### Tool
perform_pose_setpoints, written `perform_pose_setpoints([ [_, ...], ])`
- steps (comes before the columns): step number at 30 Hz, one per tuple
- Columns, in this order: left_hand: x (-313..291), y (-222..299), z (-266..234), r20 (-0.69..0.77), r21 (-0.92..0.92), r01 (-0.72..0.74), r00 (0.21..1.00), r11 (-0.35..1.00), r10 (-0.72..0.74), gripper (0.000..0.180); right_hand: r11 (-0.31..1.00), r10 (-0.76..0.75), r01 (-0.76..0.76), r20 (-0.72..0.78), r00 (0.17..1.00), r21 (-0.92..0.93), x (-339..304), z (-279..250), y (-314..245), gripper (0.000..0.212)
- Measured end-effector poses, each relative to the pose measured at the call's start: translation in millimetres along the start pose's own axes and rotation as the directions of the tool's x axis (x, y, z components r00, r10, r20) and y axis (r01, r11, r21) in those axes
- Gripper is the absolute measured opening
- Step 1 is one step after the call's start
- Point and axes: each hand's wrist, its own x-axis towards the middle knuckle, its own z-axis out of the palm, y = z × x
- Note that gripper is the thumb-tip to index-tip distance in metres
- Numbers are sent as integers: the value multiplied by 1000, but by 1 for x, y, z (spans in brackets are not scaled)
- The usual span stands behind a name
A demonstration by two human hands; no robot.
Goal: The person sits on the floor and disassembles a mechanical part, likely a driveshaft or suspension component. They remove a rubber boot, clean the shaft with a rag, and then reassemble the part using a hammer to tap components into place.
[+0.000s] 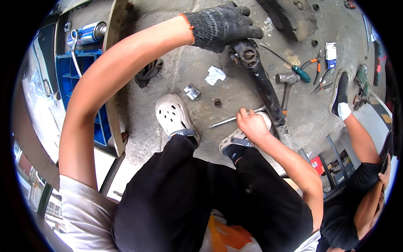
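Observation:
My left hand (pixel 222 26) wears a dark grey knitted glove with an orange cuff. Its fingers are spread, and its lower edge meets the upper end of a black drive shaft (pixel 264 86) with a universal joint (pixel 247 53). The shaft slants down toward my right foot. My right hand (pixel 252 125) is bare and closed around a thin metal rod (pixel 224 122), which shows on both sides of the fist. A hammer (pixel 288 84) lies right of the shaft, next to a green-handled screwdriver (pixel 303 74). A metal bearing cup (pixel 217 102) lies on the floor.
Orange-handled pliers (pixel 315 63) and a small blue-white box (pixel 331 54) lie at the right. A shiny metal socket (pixel 192 91) and paper scraps (pixel 215 75) are near my left shoe (pixel 173 113). Left stands a blue tray (pixel 67 80) with a spray can (pixel 87 34). Another person's leg (pixel 361 138) is at right.

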Motion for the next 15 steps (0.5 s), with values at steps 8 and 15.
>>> perform_pose_setpoints([
  [8,-11,-14,7,23,36,82,996,996,-83,77,935,-267,243,61,962,258,29,25,-15,9],
  [15,-15,-26,24,-182,-101,-22,983,995,3,73,670,492,-78,-362,792,738,26,-76,32,16],
])
